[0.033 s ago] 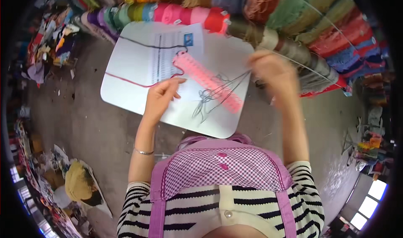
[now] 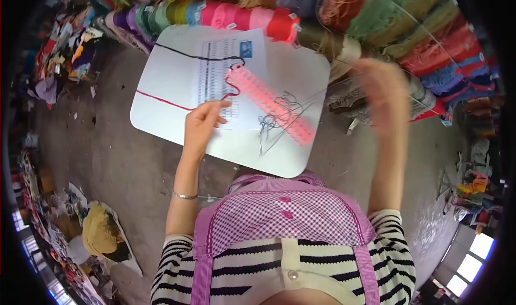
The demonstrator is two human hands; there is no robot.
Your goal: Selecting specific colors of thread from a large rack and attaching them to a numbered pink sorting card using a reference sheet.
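Observation:
On a white board-like tabletop point(image 2: 161, 119) lies a pink strip point(image 2: 267, 101) with rows of holes, set slantwise. My left hand point(image 2: 200, 126) rests beside it, fingers loosely bent and apart, with nothing visible in them. A dark red thread point(image 2: 165, 100) runs in from the left, passes at my left fingers and ends near the strip's upper end. A black thread point(image 2: 188, 55) reaches that same end. Loose grey thread point(image 2: 274, 122) lies tangled over the strip's lower half. Its strands stretch right to my raised right hand point(image 2: 384, 98), blurred but apparently gripping them.
A printed paper sheet point(image 2: 252, 73) with a small blue picture lies under the strip. Hanks of coloured yarn point(image 2: 226, 17) line the table's far side and continue right. Cloth piles point(image 2: 70, 52) stand at the far left; a tan bundle point(image 2: 100, 231) sits on the floor lower left.
My right hand has moved right and slightly up, drawing the grey thread along; the tangle on the strip has shrunk and shifted. My left hand has hardly moved.

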